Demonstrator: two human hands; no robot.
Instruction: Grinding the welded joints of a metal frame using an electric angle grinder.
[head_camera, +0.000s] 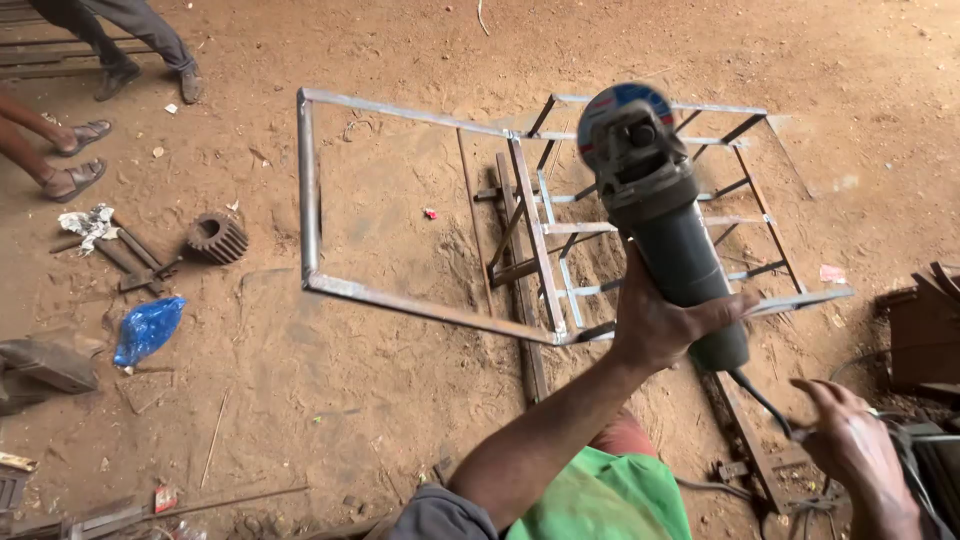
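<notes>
The welded steel frame (420, 200) fills the middle of the view, one end raised off the dirt floor (330, 380), a ladder of thin cross bars toward the upper right. It looks stiff and heavy, with raw cut edges, so you would take it by a long outer rail rather than a thin rung.

Your angle grinder (655, 200) stands right of centre, disc end up and away from you. It looks dense and front-heavy, its smooth dark barrel likely slick in a sweaty palm; the barrel just below the head is where to grip it.

Your left hand (665, 325) is wrapped shut round the lower barrel, thumb across it. Your right hand (850, 440), at the lower right, sits half curled with fingers spread beside the black cable (762, 400); whether it grips anything, you cannot tell.

At the left lie a toothed gear (217, 237) and a blue plastic bag (147, 328).
</notes>
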